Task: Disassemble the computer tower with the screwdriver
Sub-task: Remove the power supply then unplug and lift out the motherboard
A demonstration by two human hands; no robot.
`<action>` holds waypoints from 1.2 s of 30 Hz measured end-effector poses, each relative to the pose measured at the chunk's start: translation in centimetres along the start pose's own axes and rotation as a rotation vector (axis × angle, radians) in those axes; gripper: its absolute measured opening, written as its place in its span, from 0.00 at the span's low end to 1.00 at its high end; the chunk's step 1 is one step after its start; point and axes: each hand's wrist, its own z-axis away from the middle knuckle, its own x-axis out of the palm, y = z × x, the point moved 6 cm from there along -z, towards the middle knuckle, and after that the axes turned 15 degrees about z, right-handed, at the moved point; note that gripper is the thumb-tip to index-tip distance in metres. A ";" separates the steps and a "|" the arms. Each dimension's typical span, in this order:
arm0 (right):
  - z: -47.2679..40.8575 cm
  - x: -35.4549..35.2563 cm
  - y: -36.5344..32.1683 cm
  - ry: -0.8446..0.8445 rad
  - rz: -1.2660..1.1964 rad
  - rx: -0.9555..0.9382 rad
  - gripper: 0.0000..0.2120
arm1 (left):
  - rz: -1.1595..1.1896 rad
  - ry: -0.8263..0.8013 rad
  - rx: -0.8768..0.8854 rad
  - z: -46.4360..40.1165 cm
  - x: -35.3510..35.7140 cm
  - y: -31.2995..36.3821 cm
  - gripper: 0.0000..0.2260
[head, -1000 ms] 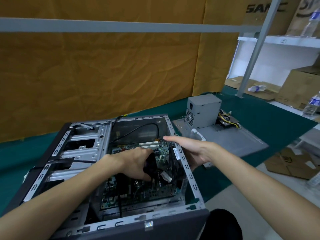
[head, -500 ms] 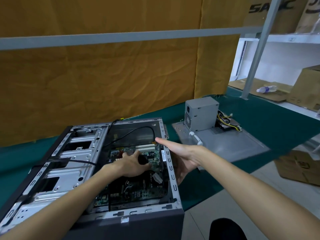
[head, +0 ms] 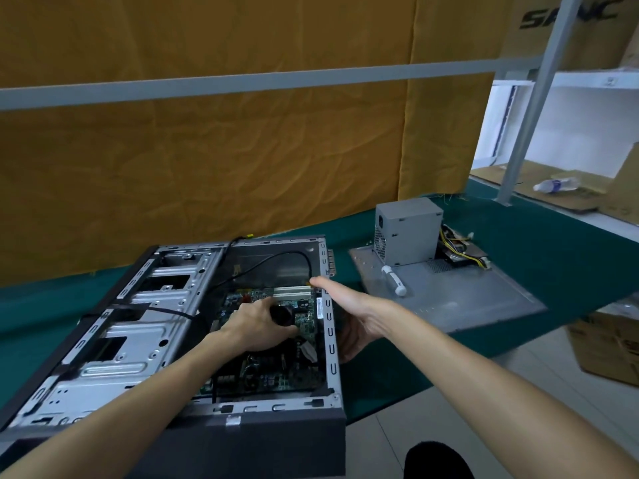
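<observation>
The open computer tower (head: pixel 131 344) lies on its side on the green table, its green motherboard (head: pixel 276 371) exposed. My left hand (head: pixel 257 326) reaches inside and grips the black screwdriver handle (head: pixel 281 314) above the board; the shaft and tip are hidden. My right hand (head: pixel 349 316) holds the tower's right wall from outside, thumb along the top rim, fingers down the outer side.
A grey power supply (head: pixel 408 231) with loose cables stands on the removed side panel (head: pixel 456 292) to the right, beside a white tube (head: pixel 394 280). A black cable (head: pixel 276 257) loops inside the case. Cardboard boxes (head: pixel 608 344) sit on the floor at right.
The view has tilted up and shifted. My left hand has stayed on the screwdriver over the motherboard, and my right hand has stayed on the tower's right wall.
</observation>
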 end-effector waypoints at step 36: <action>0.1 -0.5 -0.5 0.014 0.094 -0.052 0.46 | -0.107 -0.017 -0.026 -0.1 -1.7 -1.3 0.44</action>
